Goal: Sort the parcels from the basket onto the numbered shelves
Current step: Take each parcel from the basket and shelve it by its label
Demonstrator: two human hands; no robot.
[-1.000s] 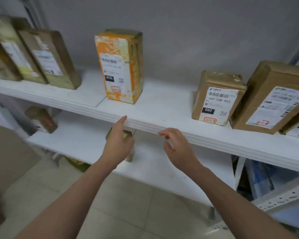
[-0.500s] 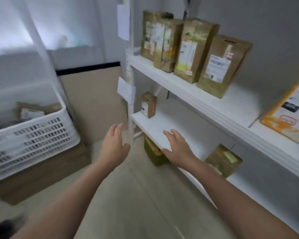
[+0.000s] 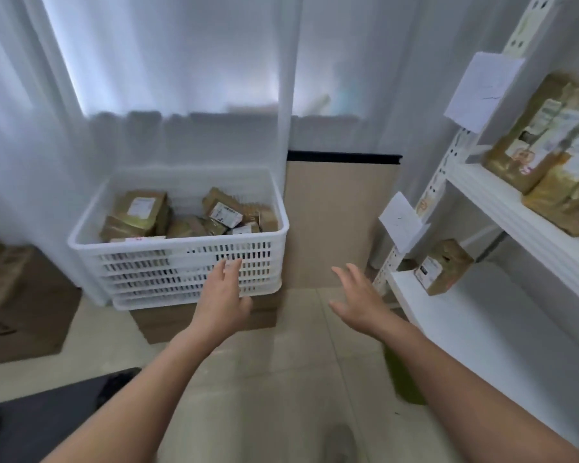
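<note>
White slotted plastic basket (image 3: 141, 259); brown cardboard parcels (image 3: 141, 212), paper labels

Parcels (image 3: 141, 212) in basket (image 3: 178, 243): lower ones hidden behind front wall; label print too small, unreadable. Shelved parcels (image 3: 545, 138) at upper shelf (image 3: 502, 202) right end: blurred, cut off at view edge. Paper tags (image 3: 483, 90) on shelf post (image 3: 450, 158): markings illegible.

Parcels (image 3: 141, 213) are held in basket (image 3: 178, 262) at left, w/ shelves (image 3: 515, 212) at right & hands betw. them.
</note>
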